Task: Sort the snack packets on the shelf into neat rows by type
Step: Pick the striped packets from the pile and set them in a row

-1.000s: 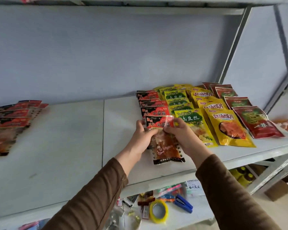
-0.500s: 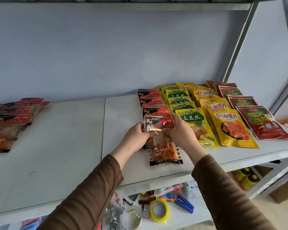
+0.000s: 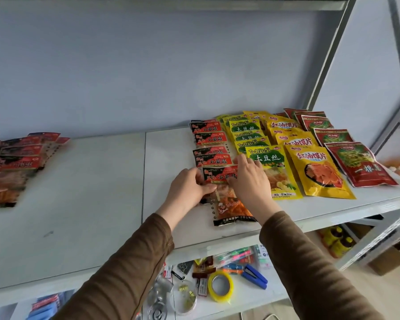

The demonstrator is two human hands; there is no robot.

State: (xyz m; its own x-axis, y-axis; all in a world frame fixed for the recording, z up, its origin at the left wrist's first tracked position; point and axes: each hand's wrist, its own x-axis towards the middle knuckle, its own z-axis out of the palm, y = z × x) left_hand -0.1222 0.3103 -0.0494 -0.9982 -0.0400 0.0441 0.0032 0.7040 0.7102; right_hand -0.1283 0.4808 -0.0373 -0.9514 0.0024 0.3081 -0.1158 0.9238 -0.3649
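Note:
Both my hands hold one red-and-black snack packet (image 3: pixel 229 204) lying flat at the front of its row on the white shelf (image 3: pixel 102 192). My left hand (image 3: pixel 187 192) pinches its left edge, and my right hand (image 3: pixel 249 181) grips its top right corner. Behind it runs a row of the same red-and-black packets (image 3: pixel 208 139). To the right lie a green-and-yellow row (image 3: pixel 268 162), a yellow row (image 3: pixel 314 169) and a red row (image 3: pixel 358 162). A loose pile of red-and-black packets (image 3: pixel 12 167) sits at the shelf's far left.
A metal shelf post (image 3: pixel 326 65) rises at the back right. The lower shelf holds a yellow tape roll (image 3: pixel 221 286), a blue stapler (image 3: pixel 255 276) and small stationery. Yellow bottles (image 3: pixel 335 241) stand below at right.
Both hands have pushed the packet a little away from me and set it flatter, its top now tucked under the row's previous packet. The view shifted slightly.

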